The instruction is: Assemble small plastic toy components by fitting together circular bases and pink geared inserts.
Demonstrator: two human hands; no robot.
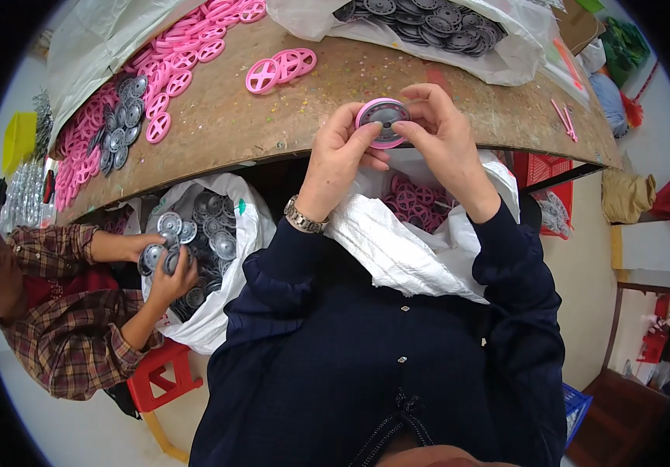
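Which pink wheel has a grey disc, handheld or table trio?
The held wheel, between left hand and right hand: a grey disc covers its middle; the loose trio show open spokes.

Dark, perhaps passable gap between sacks (pixel 405 253)

One grey-and-pink wheel (pixel 382 110), three clustered pink wheels (pixel 263 75), two loose pink sticks (pixel 569 122), one red stool (pixel 165 356)

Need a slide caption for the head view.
Left hand and right hand hold a pink-rimmed grey disc at a wooden table; to the left, a co-worker handles grey discs.
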